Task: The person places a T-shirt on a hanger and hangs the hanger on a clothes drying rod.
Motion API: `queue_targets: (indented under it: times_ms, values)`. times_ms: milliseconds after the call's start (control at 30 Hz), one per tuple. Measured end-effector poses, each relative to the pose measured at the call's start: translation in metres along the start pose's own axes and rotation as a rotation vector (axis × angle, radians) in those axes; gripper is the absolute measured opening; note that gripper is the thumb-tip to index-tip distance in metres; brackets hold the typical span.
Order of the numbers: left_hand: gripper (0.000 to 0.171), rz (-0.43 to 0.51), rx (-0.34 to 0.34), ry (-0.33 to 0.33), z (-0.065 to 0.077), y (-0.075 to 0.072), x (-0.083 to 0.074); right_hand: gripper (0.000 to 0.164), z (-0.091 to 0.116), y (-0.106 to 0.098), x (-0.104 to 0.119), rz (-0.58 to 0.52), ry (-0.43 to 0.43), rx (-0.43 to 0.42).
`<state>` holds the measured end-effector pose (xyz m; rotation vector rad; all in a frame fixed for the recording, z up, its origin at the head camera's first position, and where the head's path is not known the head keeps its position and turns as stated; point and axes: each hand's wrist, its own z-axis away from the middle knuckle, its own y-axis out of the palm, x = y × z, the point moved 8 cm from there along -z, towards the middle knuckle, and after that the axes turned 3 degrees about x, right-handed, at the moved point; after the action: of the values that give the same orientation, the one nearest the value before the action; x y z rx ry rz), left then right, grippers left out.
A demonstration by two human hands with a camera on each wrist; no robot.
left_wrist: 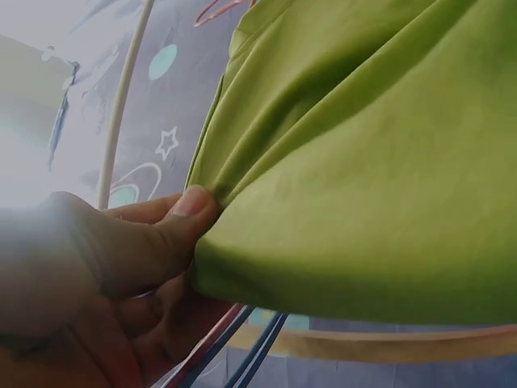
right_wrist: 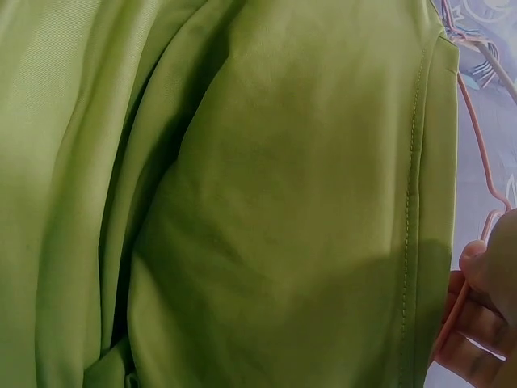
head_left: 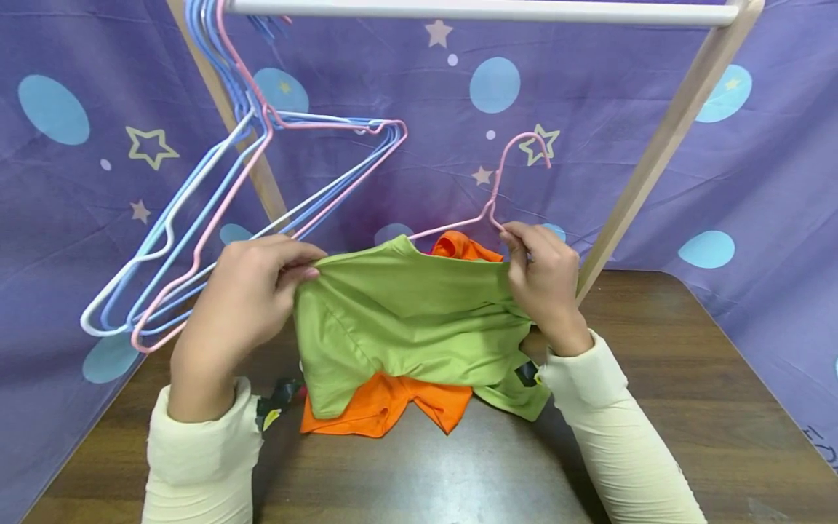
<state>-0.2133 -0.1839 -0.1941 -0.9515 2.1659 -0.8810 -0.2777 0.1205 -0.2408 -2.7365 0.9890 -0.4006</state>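
A green T-shirt (head_left: pixel 419 313) is stretched between the two hands above the table. At its left shoulder edge, the left hand (head_left: pixel 245 295) pinches the cloth between thumb and forefinger; the left wrist view shows this green fabric (left_wrist: pixel 347 186) bunching at the thumb. A pink wire hanger (head_left: pixel 495 175) stands with its hook up, one arm running down into the shirt's neckline. Just below the hook's twisted neck, the right hand (head_left: pixel 543 276) grips the hanger's other arm. In the right wrist view, the fingers (right_wrist: pixel 477 323) curl round the pink wire beside the stitched neckline.
Orange clothing (head_left: pixel 386 407) lies on the brown wooden table (head_left: pixel 674 407) under and behind the shirt. Several blue, white and pink hangers (head_left: pixel 196 247) hang close to the left hand from a rack with a white rail (head_left: pixel 484 9) and wooden posts (head_left: pixel 668 145).
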Motion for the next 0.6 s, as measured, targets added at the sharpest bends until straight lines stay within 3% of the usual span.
queue_targets:
  times_ms: [400,600]
  values:
    - [0.02,0.01,0.06,0.038,0.0048,-0.0059,0.0008,0.011,-0.0009,-0.0026,0.0014,0.005,-0.005,-0.026]
    - [0.02,0.015,0.05,0.034,0.0071,-0.0093,0.0021,0.01,-0.0017,-0.0043,0.0017,-0.011,-0.005,-0.035]
